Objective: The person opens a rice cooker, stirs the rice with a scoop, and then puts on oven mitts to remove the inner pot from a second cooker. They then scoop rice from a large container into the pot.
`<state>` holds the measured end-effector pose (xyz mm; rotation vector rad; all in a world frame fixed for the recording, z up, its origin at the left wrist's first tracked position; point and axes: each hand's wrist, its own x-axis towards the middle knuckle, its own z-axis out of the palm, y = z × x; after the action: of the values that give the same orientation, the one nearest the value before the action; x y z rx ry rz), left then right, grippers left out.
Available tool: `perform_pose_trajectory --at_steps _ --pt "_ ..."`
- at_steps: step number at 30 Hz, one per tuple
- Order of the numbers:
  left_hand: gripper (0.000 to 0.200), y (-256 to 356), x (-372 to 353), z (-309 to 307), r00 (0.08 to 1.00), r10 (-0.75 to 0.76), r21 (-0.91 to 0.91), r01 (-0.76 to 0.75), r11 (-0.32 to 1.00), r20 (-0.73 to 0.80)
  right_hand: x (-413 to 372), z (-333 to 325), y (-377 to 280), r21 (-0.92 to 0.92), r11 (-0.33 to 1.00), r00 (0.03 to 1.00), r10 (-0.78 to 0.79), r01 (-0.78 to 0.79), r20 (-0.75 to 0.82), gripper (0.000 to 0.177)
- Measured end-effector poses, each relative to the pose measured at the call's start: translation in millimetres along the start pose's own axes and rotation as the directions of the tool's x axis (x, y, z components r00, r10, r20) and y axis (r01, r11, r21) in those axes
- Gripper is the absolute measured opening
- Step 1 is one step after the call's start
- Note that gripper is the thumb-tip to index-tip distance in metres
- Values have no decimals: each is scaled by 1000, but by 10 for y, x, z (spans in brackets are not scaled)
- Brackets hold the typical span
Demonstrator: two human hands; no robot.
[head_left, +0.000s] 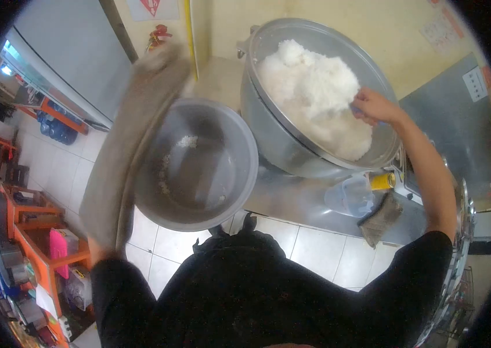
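Observation:
A long grey-brown oven mitt [135,133] covers my left hand [155,64] and forearm. The mitt is blurred at its far end and lies along the left side of a grey metal pot [245,185]; its fingers are hidden. Inside that pot a few clumps of white rice [187,141] stick to the bottom. My right hand [373,107] is closed at the right edge of a heap of cooked rice [321,81]. A bit of blue, seemingly a utensil's handle, shows at the fist. This heap fills a large steel pot [271,142].
Below the large pot, a clear plastic jug [350,196], a yellow-topped container [382,181] and a second brown mitt [382,220] rest on the metal counter [286,194]. Orange shelving [31,238] stands on the left, with a grey refrigerator-like cabinet [77,46] behind it.

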<state>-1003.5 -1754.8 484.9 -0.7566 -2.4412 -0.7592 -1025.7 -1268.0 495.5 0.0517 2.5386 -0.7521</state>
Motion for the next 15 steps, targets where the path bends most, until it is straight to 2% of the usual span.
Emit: perform_pose_trajectory --at_steps 2,3,4,5,6,7,9,11,13,14,15 --pt "17 -225 -565 -217 963 -242 141 258 956 -116 -156 -96 -45 29 1000 977 12 -6 -212 31" --pt "20 -297 -842 -225 907 -392 109 410 906 -156 -186 -168 -74 36 999 977 11 -3 -215 31" --pt "21 -201 -1014 -213 763 -629 -136 614 778 -149 -179 -266 -123 6 1000 980 7 -6 -199 31" --pt "22 -103 -1190 -202 561 -818 -378 734 564 -131 -194 -345 -214 -29 1000 984 1 -7 -180 31" --pt "28 -397 -1507 -13 446 -891 -391 808 441 -83 -246 -374 -389 -33 999 985 -5 0 -170 31" --pt "40 -282 -1561 -1 324 -946 -461 836 298 -24 -295 -370 -642 -92 995 984 -42 27 -173 32" --pt "53 -736 -1967 283 413 -909 -453 800 393 -59 -341 -311 -1192 -154 985 984 -95 72 -148 34" --pt "56 -543 -1932 111 334 -942 -463 831 308 -28 -294 -104 -1736 -377 906 977 -211 191 -12 35" --pt "59 -405 -1941 59 251 -968 -478 850 221 -1 -31 336 -2098 -570 721 895 -441 395 62 27" --pt "57 -393 -1932 63 285 -959 -505 829 239 14 149 644 -2151 -622 553 762 -637 554 113 27" --pt "56 -401 -1937 55 324 -946 -533 806 258 31 326 1004 -2180 -658 352 588 -791 666 171 28"
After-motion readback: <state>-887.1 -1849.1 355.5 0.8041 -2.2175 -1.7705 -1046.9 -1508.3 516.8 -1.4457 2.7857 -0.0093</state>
